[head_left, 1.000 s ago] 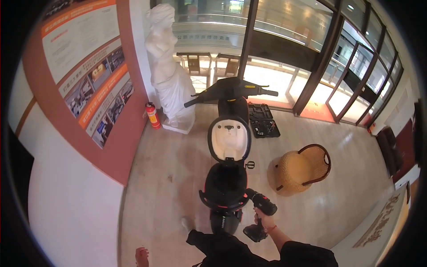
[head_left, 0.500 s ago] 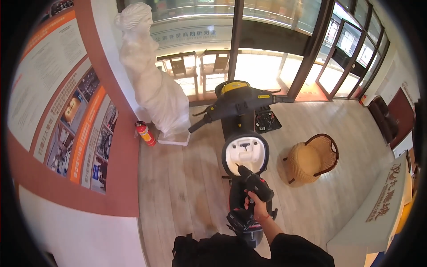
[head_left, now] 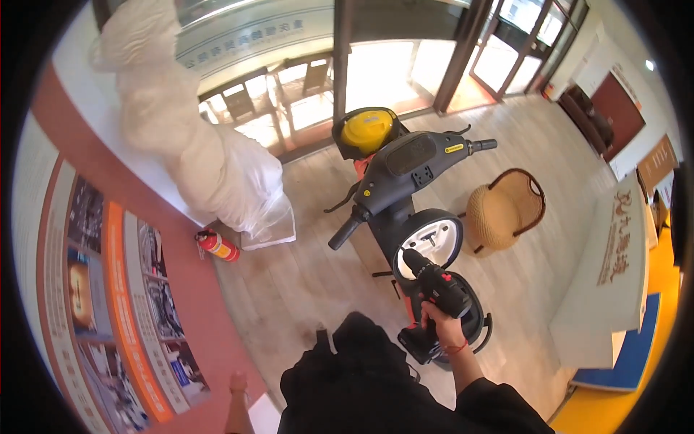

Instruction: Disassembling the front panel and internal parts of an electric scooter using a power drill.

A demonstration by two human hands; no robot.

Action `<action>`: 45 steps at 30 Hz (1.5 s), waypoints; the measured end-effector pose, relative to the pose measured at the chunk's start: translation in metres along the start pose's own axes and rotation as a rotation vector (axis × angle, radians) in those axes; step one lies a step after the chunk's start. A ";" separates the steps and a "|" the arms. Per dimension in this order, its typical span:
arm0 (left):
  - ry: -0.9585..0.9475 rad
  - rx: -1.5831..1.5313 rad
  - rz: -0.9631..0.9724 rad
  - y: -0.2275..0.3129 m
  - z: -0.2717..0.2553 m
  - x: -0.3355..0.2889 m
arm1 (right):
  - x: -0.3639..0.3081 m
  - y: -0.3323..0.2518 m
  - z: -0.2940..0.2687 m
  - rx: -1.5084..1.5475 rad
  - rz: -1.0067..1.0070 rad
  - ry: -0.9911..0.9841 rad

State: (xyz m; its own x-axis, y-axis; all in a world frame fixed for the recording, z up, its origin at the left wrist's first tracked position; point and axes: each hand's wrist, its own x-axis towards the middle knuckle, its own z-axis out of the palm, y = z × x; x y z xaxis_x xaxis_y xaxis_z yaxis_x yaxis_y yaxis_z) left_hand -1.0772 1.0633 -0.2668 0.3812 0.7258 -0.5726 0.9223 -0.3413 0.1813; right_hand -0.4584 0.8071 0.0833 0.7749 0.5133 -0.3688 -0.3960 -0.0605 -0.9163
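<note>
My right hand [head_left: 442, 323] is wrapped round the grip of a black cordless drill [head_left: 442, 289] with red marks. The drill's nose points up and left, at the rounded, white-lined compartment [head_left: 442, 235] of a dark grey scooter [head_left: 405, 163]. Whether its tip touches the compartment cannot be made out. The drill's lower end hangs over the scooter's rear part. My left hand [head_left: 238, 381] is low on the left, away from the scooter, in front of the poster wall; its fingers are too small and blurred to read. A yellow helmet [head_left: 369, 130] sits at the scooter's front.
A white draped statue [head_left: 210, 159] and a red fire extinguisher [head_left: 217, 246] stand left of the scooter. To its right are a wicker chair [head_left: 491, 213] and a pale counter [head_left: 603, 282]. Glass doors [head_left: 506, 50] line the far side.
My view has turned and shifted left, so the scooter shows further right. My left hand has come into view at lower left. The drill stays in my right hand; the open tool case is hidden.
</note>
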 end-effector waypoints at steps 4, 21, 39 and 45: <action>0.033 -0.299 -0.377 0.201 -0.218 0.138 | 0.032 -0.016 0.025 -0.203 -0.041 0.074; -0.085 -0.632 0.883 0.620 -0.319 0.265 | 0.186 -0.122 0.087 -0.690 0.087 -0.047; -0.978 -0.483 0.840 0.668 -0.325 0.331 | 0.199 -0.122 0.170 -0.702 0.330 0.356; -1.119 -0.573 0.748 0.670 -0.324 0.332 | 0.192 -0.111 0.174 -0.708 0.332 0.406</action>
State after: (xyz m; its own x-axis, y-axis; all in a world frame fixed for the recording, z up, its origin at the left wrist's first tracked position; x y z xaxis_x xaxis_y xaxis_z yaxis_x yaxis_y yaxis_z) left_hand -0.3121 1.2688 -0.0760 0.7717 -0.4346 -0.4644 0.5359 0.0512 0.8427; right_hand -0.3511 1.0616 0.1417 0.8423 0.0392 -0.5375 -0.3382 -0.7381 -0.5838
